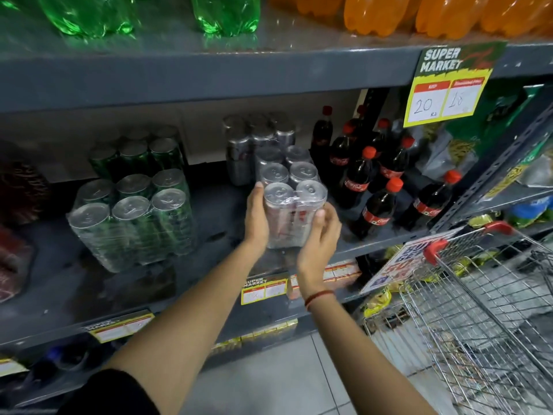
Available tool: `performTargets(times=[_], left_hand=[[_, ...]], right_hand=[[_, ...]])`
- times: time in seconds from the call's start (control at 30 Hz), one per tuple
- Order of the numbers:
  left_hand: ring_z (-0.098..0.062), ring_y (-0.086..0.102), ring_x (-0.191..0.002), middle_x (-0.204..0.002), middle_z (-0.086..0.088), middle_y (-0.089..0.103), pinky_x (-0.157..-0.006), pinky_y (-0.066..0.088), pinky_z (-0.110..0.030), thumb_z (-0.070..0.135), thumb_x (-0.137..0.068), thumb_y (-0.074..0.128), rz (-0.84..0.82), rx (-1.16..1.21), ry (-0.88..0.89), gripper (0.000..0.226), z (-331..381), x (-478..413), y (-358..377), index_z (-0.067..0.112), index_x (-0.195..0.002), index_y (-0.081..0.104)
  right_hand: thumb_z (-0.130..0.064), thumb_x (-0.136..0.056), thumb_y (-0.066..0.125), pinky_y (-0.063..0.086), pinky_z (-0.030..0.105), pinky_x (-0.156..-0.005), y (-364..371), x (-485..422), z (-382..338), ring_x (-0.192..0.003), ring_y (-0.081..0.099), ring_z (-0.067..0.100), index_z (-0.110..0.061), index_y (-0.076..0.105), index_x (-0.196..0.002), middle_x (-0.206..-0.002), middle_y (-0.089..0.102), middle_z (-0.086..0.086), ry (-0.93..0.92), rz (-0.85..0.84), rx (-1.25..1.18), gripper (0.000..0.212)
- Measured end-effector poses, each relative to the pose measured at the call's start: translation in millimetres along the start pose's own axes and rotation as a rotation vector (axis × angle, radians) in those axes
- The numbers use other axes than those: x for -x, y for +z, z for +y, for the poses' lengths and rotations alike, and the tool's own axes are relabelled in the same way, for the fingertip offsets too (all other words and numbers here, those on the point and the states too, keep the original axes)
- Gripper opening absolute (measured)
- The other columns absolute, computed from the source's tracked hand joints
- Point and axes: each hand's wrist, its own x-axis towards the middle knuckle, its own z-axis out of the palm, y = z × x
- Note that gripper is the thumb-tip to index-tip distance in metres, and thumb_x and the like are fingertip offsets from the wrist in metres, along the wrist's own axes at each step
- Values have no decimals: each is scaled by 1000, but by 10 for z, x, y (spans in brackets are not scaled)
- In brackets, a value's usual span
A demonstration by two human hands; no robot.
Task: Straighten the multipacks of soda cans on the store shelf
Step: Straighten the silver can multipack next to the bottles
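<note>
A shrink-wrapped multipack of silver soda cans (pixel 291 187) stands on the grey middle shelf (pixel 215 235), its long side running toward the back. My left hand (pixel 256 218) presses its left front side and my right hand (pixel 318 244) cups its front right corner. Behind it stands a second silver multipack (pixel 254 142). Left of them a green-can multipack (pixel 134 217) sits at the front, turned a little askew, with another green multipack (pixel 137 157) behind it.
Cola bottles with red caps (pixel 377 187) crowd the shelf right of the silver pack. Green and orange bottles stand on the shelf above. A wire shopping cart (pixel 484 310) is at the lower right. A yellow price sign (pixel 452 85) hangs from the upper shelf edge.
</note>
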Motion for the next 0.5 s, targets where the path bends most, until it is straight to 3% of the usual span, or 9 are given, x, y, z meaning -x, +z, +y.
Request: performTargets(times=[0.07, 0.13, 0.2, 0.23, 0.33, 0.43, 0.5], left_hand=[[-30, 67, -104, -109, -16, 72, -99, 49, -42, 78, -71, 46, -23, -6, -20, 78, 174, -6, -53, 13, -107, 70], [-27, 70, -90, -94, -13, 75, -89, 54, -36, 70, -75, 43, 5, -9, -32, 68, 298, -75, -109, 12, -96, 73], [-30, 66, -102, -109, -15, 71, -99, 48, -42, 74, -68, 45, 98, -108, -55, 76, 375, -92, -175, 13, -105, 71], [-32, 61, -111, -121, -17, 66, -104, 43, -42, 71, -73, 44, 193, -201, -40, 75, 381, -38, -184, 12, -115, 66], [-35, 49, -124, -131, -21, 57, -101, 33, -31, 29, -98, 39, 455, -369, 177, 42, 144, 262, -154, 2, -127, 54], [-31, 41, -133, -142, -18, 46, -102, 25, -19, 23, -99, 38, 431, -386, 327, 44, -234, 666, -49, 2, -137, 43], [-23, 25, -143, -156, -13, 27, -106, 14, -13, 28, -98, 40, 360, -438, 302, 55, -428, 835, 57, 8, -147, 26]], right_hand=[[-52, -90, 40, 38, 27, -105, 20, 208, 5, -123, 48, 13, -14, 50, -127, -128, 50, 1, -41, -28, 40, 54], [-51, -91, 40, 38, 25, -105, 14, 349, -1, -124, 48, 10, -20, 50, -125, -128, 50, -1, -85, -92, 79, 47], [-44, -95, 41, 38, 17, -100, -21, 349, 2, -118, 49, 0, -25, 50, -121, -123, 53, -4, -110, -132, 95, 34], [-38, -97, 42, 39, 12, -96, -47, 298, -18, -113, 51, -5, -23, 52, -119, -119, 54, -5, -118, -134, 89, 28], [-28, -100, 42, 39, 12, -95, -92, -57, -52, -105, 52, -9, -18, 55, -118, -116, 58, -8, -35, -82, 83, 24], [-41, -99, 39, 29, 28, -110, -62, -603, -88, -128, 43, 13, -15, 46, -136, -139, 49, 5, 168, -163, 131, 45], [-50, -98, 35, 25, 28, -111, -12, -909, -151, -134, 35, 12, -17, 38, -143, -147, 41, 2, 253, -310, 128, 55]])
